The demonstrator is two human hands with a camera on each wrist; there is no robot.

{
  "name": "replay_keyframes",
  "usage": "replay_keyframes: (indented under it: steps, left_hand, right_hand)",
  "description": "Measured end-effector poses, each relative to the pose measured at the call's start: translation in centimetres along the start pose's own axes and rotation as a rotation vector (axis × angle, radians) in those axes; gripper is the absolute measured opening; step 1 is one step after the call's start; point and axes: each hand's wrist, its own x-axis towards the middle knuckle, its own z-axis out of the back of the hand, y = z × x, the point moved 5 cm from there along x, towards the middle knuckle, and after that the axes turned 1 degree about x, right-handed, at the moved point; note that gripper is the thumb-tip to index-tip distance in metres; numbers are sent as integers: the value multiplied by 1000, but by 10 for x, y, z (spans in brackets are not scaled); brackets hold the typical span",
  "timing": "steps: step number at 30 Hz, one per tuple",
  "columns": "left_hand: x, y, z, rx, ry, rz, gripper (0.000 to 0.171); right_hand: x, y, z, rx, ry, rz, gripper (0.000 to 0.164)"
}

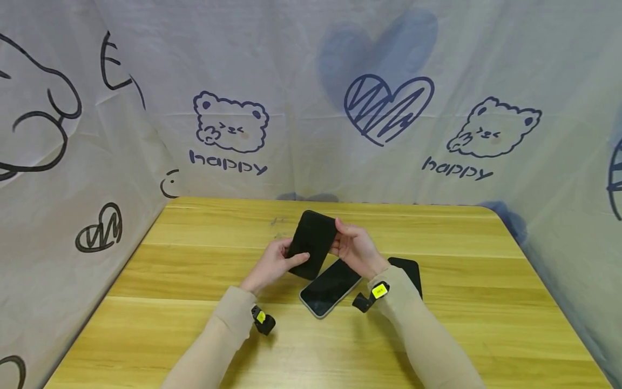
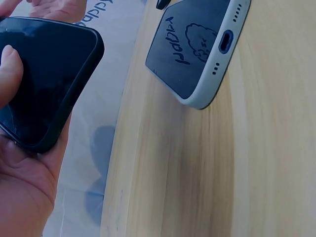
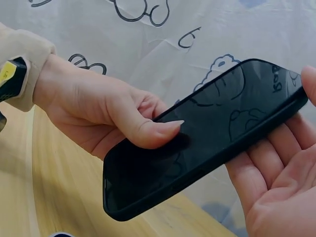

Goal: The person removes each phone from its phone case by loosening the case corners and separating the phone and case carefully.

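Head view: from my end, the black phone [image 1: 312,243] is tilted in the air above the table [image 1: 141,302], between both hands.
Left hand [image 1: 274,265]: grips the phone's lower side, thumb on the screen.
Right hand [image 1: 358,253]: holds the upper right edge, thumb at the corner, fingers beneath.
Pale-rimmed phone [image 1: 330,288]: screen up on the table, nearer me.
Dark slab [image 1: 412,268]: partly hidden by the right sleeve [image 1: 413,324].
Step in hand: I judge it two-handed handling of the black phone.
Next move: calls for one secure grip before the other loosens, I'd say.
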Motion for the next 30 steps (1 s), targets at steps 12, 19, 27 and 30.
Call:
replay_keyframes:
  steps: [12,19,27,30]
  left_hand:
    - [-4,-3,3,4,88,-38,28]
    - [-5,-4,4,24,102,-46,26]
    - [-4,-7,1,42,123,-53,28]
    - [-3,-10,-2,46,134,-65,26]
  right_hand:
    - [-5,-7,4,98,58,-63,32]
    - [-6,-8,5,131,65,-86,32]
    - [-6,-8,4,174,62,-87,42]
    - [-5,-6,5,189,60,-93,42]
